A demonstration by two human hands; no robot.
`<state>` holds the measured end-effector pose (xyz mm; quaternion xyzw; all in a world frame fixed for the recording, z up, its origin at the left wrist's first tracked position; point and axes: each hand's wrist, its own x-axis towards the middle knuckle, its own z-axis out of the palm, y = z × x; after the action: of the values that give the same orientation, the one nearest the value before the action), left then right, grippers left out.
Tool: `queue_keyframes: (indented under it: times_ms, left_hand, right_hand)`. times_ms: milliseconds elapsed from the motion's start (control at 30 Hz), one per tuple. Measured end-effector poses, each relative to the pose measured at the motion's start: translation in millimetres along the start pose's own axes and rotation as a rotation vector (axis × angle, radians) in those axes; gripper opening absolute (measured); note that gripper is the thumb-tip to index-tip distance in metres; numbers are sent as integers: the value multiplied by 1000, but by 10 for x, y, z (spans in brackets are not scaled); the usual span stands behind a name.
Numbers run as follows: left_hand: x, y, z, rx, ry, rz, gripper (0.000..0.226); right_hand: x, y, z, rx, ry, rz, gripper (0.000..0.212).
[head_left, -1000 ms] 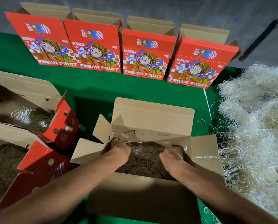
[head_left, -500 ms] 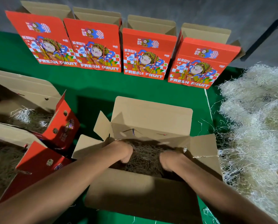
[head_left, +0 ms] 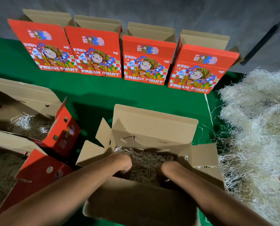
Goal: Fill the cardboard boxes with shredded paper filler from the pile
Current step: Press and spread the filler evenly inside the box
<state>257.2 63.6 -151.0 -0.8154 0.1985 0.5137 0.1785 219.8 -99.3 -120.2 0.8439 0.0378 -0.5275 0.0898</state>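
Note:
An open cardboard box (head_left: 154,124) stands in front of me with brownish shredded paper filler (head_left: 145,162) inside it. Both my hands are plunged into that box. My left hand (head_left: 123,162) bends down at the wrist into the filler on the left side. My right hand (head_left: 166,167) digs into it on the right, and its fingers are hidden below the box's near wall. The loose pile of pale shredded paper (head_left: 258,128) lies just right of the box.
Several red "FRESH FRUIT" boxes (head_left: 145,62) stand upright in a row at the back of the green cloth (head_left: 95,95). Two open boxes (head_left: 22,98) (head_left: 4,168) holding filler lie at my left, with red flaps sticking out toward the middle box.
Both hands have sunk from lying flat on the filler to pushing deeper into the box, nearer its front wall. The view has tilted slightly.

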Motion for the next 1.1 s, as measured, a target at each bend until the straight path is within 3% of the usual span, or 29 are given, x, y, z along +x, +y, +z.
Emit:
queue_keyframes:
  times_ms: [67, 167, 267, 333, 400, 467, 567, 667, 833, 900, 1000, 1100]
  left_hand:
    - [-16, -38, -120, -151, 20, 24, 38]
    - [20, -52, -217, -384, 174, 54, 36]
    - [82, 7, -174, -491, 156, 61, 40]
    - [92, 40, -203, -463, 89, 88, 38]
    - [22, 12, -266, -423, 54, 103, 36]
    - [-105, -29, -396, -334, 138, 30, 37]
    - [-120, -80, -411, -228, 258, -116, 32]
    - [-18, -145, -202, -29, 268, -108, 37]
    - [-92, -16, -300, -113, 312, -203, 36]
    - [-95, 2, -240, -93, 295, -174, 38]
    - [-115, 14, -67, -140, 117, -135, 39]
    - [-84, -13, -75, -189, 87, -126, 41]
  right_hand:
    - [39, 10, -134, 10, 44, 11, 33]
    - [128, -81, -301, 155, 81, 1, 18]
    - [238, -197, -229, 202, 148, -104, 22]
    - [248, -205, -152, 202, 162, -220, 31]
    - [206, -148, -182, 235, 185, -182, 23]
    - [164, -73, -302, 260, 138, -99, 19]
    - [151, 33, -345, 198, 157, -2, 31]
    - [298, 59, -179, 89, 111, 79, 38]
    - [194, -49, -236, 62, 217, 99, 42]
    - [166, -63, -223, 1, 168, 113, 42]
    - [121, -26, -45, 29, 104, 115, 39]
    - [32, -6, 0, 69, 109, 65, 41]
